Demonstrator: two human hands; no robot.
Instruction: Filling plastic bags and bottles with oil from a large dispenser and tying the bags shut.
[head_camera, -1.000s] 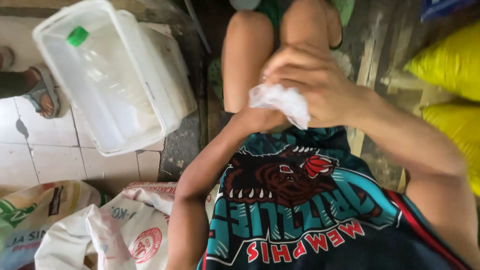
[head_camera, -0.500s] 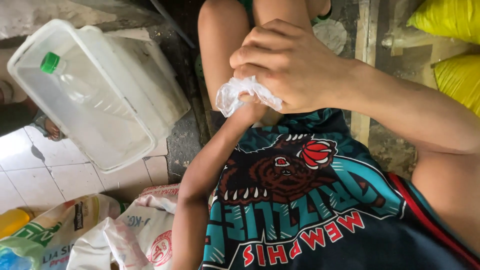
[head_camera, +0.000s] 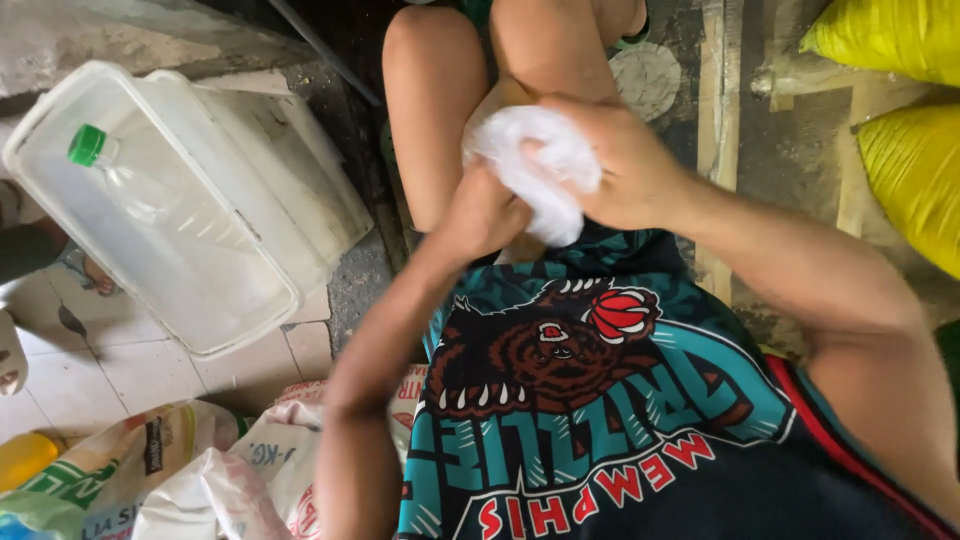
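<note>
A white plastic bag (head_camera: 535, 165) is gripped above bare knees.
It is clenched in the curled right hand (head_camera: 625, 165) and pinched by the left hand (head_camera: 485, 210).

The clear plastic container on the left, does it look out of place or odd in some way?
Somewhat. The clear plastic container sits tilted, leaning on a white box, with a green-capped bottle lying inside. Nothing looks spilled or broken. Both hands, left and right, hold a crumpled white plastic bag.

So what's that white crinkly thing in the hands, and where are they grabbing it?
A crumpled white plastic bag. The right hand wraps its top and side; the left hand presses in from underneath.
</note>
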